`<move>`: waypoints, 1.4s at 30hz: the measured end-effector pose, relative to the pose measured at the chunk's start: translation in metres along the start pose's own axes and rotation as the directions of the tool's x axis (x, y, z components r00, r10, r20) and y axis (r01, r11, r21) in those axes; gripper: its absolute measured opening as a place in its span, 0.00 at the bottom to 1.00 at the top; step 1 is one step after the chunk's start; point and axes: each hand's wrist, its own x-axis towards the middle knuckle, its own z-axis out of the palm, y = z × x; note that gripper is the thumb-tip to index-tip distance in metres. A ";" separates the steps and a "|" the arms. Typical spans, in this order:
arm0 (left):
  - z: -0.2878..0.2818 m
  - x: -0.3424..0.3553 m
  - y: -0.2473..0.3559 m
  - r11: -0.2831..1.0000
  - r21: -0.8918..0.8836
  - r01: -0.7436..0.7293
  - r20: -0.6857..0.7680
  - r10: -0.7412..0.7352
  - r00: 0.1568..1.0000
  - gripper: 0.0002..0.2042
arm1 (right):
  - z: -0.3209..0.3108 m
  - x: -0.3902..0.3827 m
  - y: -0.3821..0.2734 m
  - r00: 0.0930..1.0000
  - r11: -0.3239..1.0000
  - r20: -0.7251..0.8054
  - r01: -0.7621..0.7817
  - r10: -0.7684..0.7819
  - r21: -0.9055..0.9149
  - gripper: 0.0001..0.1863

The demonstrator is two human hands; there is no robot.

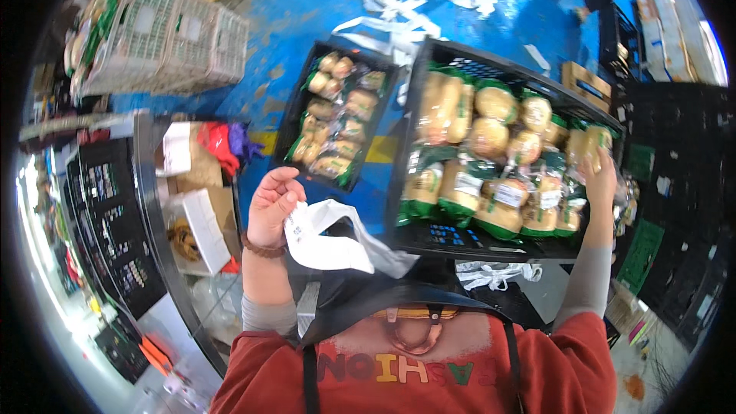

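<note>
My right hand (pixel 600 175) is nearer the bagged pack (pixel 597 138), just beyond its palm at the big black crate's (pixel 429 239) right end, long axis pointing roughly away from me; I can't tell if that grip is clamped. My left hand (pixel 272 208) pinches a white strip (pixel 326 251). Bagged produce (pixel 491 138) fills this crate; a smaller crate (pixel 377 119) holds similar packs.

Shows blue, patched brown, on the floor (pixel 318 4) at twelve o'clock. Runs black on the larger crate (pixel 498 251) at three, tan with green ends on the bagged packs (pixel 491 138) inside. Gleams white with dark print on the strip (pixel 322 251) at seven, red with multicoloured letters on the shirt (pixel 399 400) at six.
</note>
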 end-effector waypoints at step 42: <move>-0.395 -0.226 -0.171 0.884 -0.312 -0.347 -0.825 -0.072 0.560 0.19 | 0.749 -0.276 -0.527 0.455 0.944 0.879 -0.205 -0.143 0.259 0.16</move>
